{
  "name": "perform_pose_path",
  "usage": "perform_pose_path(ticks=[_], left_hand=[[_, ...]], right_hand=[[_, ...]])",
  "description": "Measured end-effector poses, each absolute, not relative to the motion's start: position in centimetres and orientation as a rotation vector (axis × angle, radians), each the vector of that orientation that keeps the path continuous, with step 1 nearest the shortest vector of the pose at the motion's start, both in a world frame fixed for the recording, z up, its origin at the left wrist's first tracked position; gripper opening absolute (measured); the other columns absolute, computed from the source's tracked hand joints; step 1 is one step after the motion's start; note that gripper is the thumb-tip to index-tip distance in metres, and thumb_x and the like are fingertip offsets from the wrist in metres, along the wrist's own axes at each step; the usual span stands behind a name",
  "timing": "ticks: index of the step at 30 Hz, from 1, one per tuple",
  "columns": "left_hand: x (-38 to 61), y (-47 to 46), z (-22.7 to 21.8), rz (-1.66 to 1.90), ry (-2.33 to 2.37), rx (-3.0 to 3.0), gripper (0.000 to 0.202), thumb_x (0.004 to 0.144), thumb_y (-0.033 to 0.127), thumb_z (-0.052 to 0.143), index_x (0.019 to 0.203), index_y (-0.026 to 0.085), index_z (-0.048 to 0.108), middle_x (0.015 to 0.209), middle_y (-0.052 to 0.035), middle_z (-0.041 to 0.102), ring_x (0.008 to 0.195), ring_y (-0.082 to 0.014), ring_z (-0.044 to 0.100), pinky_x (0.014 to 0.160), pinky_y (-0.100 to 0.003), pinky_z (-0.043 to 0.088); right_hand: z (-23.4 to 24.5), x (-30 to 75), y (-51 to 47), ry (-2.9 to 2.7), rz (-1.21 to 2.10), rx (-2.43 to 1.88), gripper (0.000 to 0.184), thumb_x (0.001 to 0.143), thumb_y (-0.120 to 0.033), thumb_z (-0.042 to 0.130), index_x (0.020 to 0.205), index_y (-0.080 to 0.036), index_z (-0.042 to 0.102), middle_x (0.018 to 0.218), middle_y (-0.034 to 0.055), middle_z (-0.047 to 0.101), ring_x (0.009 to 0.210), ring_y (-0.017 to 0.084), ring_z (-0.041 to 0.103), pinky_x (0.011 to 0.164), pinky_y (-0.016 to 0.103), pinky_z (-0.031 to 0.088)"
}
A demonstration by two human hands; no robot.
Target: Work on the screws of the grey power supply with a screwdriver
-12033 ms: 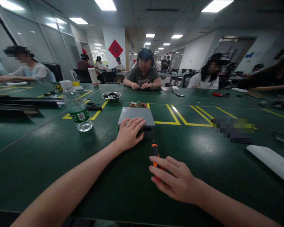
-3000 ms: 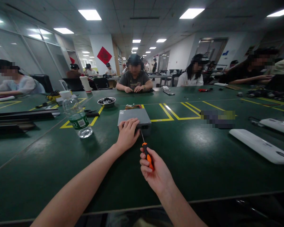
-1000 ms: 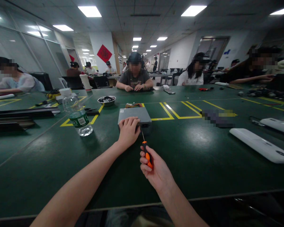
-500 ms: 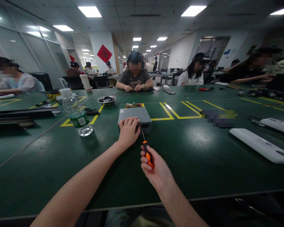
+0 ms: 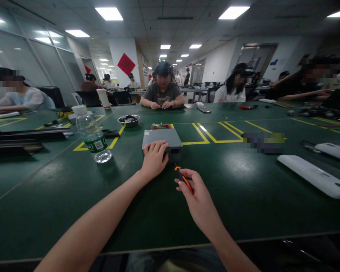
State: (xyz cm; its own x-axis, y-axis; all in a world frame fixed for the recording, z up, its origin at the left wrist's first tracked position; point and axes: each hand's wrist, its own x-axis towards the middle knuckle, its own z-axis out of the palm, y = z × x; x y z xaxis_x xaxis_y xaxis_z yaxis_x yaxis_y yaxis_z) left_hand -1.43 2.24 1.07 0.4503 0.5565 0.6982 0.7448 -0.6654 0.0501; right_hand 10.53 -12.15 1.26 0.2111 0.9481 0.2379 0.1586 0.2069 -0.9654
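A grey computer power supply sits on the green table, its coloured cables bundled at the far side. My left hand grips its near left corner, fingers across the top and thumb down at the front face. My right hand holds a screwdriver with an orange and black handle between thumb and fingers. The shaft points up and left at the front of the power supply, beside my left thumb. Whether the tip touches a screw is too small to tell.
A water bottle stands left of the power supply, with a metal bowl of small dark parts behind it. White elongated casings lie at the right. Dark panels lie at the left. Co-workers sit around the table, one directly opposite.
My right hand has shifted slightly right and turned, its fingers loosening around the handle. The screwdriver tilts more to the left. My left hand keeps its hold on the power supply.
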Motion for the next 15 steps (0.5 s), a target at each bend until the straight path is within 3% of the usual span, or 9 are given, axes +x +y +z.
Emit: perform_pose_path(ticks=[3, 6, 11, 15], left_hand=[[-1.7, 2.1, 0.9, -1.003, -1.057, -2.46, 0.039, 0.082, 0.02, 0.046, 0.121, 0.02, 0.043, 0.128, -0.0082, 0.049, 0.119, -0.0228, 0.04, 0.095, -0.041, 0.025], [-2.0, 2.1, 0.8, -0.992, -1.011, -2.475, 0.036, 0.082, 0.017, 0.044, 0.119, 0.017, 0.043, 0.13, -0.0099, 0.047, 0.122, -0.0216, 0.038, 0.098, -0.041, 0.025], [-2.6, 1.7, 0.6, -0.861, -0.963, -2.477, 0.021, 0.08, 0.012, 0.044, 0.096, 0.019, 0.055, 0.135, -0.0113, 0.04, 0.126, -0.0236, 0.032, 0.1, -0.045, 0.024], [-2.7, 1.1, 0.7, -0.784, -0.889, -2.503, 0.03, 0.076, 0.014, 0.052, 0.104, 0.025, 0.058, 0.14, -0.012, 0.031, 0.129, -0.0295, 0.025, 0.101, -0.053, 0.017]], right_hand=[[2.2, 11.4, -12.4, -1.565, 0.463, -1.396, 0.022, 0.087, -0.027, 0.035, 0.097, -0.02, 0.054, 0.109, 0.0104, 0.048, 0.097, 0.021, 0.056, 0.084, 0.043, 0.048], [3.5, 11.9, -12.4, -1.729, 0.318, -1.425, 0.023, 0.089, -0.026, 0.032, 0.092, -0.018, 0.053, 0.112, 0.0127, 0.046, 0.098, 0.022, 0.056, 0.084, 0.042, 0.048], [4.4, 13.4, -11.9, -1.964, 0.179, -1.407, 0.025, 0.082, -0.016, 0.041, 0.106, -0.014, 0.048, 0.118, 0.0153, 0.043, 0.099, 0.021, 0.056, 0.082, 0.037, 0.051], [4.0, 15.4, -10.8, -2.165, -0.107, -1.227, 0.034, 0.085, -0.016, 0.039, 0.119, -0.015, 0.045, 0.115, 0.0149, 0.053, 0.097, 0.021, 0.059, 0.076, 0.035, 0.053]])
